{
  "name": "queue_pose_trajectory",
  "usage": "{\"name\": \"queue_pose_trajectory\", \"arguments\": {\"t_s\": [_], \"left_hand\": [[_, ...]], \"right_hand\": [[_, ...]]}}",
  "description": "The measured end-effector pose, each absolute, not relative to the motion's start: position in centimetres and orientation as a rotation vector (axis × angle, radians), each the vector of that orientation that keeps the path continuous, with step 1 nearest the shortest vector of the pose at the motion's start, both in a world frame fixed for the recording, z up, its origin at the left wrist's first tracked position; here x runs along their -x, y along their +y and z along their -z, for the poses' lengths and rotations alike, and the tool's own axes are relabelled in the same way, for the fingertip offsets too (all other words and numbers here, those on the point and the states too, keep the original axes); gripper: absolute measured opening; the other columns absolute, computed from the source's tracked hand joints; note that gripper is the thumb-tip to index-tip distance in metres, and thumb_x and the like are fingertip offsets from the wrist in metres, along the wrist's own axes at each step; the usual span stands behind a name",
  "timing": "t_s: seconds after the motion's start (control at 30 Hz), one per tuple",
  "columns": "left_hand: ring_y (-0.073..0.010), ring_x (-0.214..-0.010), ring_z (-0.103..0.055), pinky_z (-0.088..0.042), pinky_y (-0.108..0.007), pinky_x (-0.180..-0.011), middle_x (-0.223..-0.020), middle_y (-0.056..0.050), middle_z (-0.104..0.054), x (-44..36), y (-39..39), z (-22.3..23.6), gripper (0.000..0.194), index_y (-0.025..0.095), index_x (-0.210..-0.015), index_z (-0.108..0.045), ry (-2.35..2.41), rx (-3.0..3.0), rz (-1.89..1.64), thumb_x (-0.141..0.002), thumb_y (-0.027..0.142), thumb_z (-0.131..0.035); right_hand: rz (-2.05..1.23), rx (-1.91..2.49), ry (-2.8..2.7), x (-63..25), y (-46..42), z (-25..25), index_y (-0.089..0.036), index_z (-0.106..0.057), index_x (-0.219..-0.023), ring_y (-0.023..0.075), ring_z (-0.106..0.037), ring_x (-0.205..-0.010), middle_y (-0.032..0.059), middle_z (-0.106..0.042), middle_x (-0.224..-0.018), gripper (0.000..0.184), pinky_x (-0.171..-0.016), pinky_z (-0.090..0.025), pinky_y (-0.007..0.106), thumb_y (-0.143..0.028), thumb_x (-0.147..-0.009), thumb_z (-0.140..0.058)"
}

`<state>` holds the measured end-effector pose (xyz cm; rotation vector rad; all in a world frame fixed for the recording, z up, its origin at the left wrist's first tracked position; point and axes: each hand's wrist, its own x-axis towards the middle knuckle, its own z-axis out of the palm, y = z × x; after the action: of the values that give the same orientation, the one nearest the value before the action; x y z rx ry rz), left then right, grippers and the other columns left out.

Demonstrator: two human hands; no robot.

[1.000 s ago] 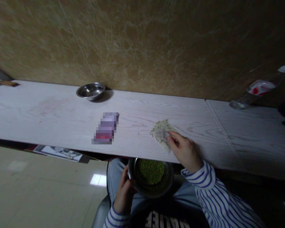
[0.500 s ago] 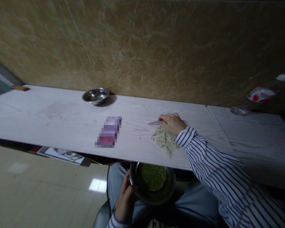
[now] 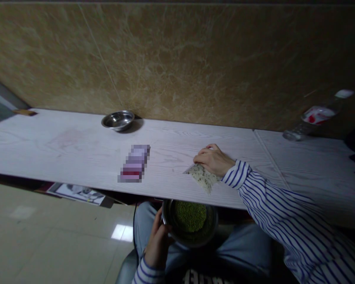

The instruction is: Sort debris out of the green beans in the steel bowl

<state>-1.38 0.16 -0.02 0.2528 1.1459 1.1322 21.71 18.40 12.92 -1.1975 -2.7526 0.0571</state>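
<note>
My left hand grips the rim of a metal bowl held over my lap, just below the table's front edge. Green mung beans fill the bottom of this bowl. On the table, my right hand is closed round a thin, flat, greyish card-like piece; most of it is hidden under the fingers. The piece lies along the far left side of a low pile of white rice grains mixed with green beans. My right palm partly covers that pile.
A second metal bowl stands near the wall, left of centre. A pixelated flat purple object lies on the white table. At the right, a clear bottle with a red-and-white label leans towards the wall. Papers sit on a shelf below.
My right hand has brought the thin piece from beyond the pile towards me, onto its far left edge. My left hand still holds the bowl. The view has shifted slightly.
</note>
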Motion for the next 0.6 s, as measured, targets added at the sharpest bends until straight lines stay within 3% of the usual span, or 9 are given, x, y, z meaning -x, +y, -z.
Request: {"name": "queue_pose_trajectory", "arguments": {"t_s": [0.17, 0.4, 0.6], "left_hand": [[-0.0325, -0.106, -0.06, -0.051, -0.038, -0.076, -0.122, -0.009, -0.065, 0.7, 0.1, -0.5, 0.073, 0.029, -0.136, -0.052, 1.123, -0.24, -1.142, -0.065, 0.028, -0.068], [-0.0302, -0.099, -0.062, -0.052, -0.039, -0.076, -0.118, -0.01, -0.066, 0.2, 0.7, -1.0, 0.072, 0.026, -0.134, -0.053, 1.115, -0.246, -1.169, -0.063, 0.024, -0.068], [-0.0307, -0.1, -0.062, -0.052, -0.038, -0.074, -0.118, -0.009, -0.067, 0.1, 0.7, -1.1, 0.069, 0.028, -0.131, -0.055, 1.112, -0.24, -1.177, -0.064, 0.023, -0.068]], "right_hand": [[-0.099, 1.147, -2.82, -22.0, 17.1, -13.7, -0.023, -0.07, -0.099, 0.0204, -0.063, -0.101, 0.0061, -0.074, -0.099, 0.023, -0.103, -0.024, 0.049, -0.011, -0.091, -0.053], [-0.091, 1.058, -2.801, -23.1, 15.0, -14.2, -0.023, -0.069, -0.101, 0.0201, -0.064, -0.105, 0.006, -0.074, -0.102, 0.024, -0.104, -0.027, 0.048, -0.009, -0.09, -0.053], [0.038, 1.422, -2.5, -24.3, 15.6, -13.8, -0.018, -0.068, -0.109, 0.0214, -0.068, -0.093, 0.009, -0.076, -0.099, 0.023, -0.088, -0.041, 0.037, -0.017, -0.095, -0.049]]}}
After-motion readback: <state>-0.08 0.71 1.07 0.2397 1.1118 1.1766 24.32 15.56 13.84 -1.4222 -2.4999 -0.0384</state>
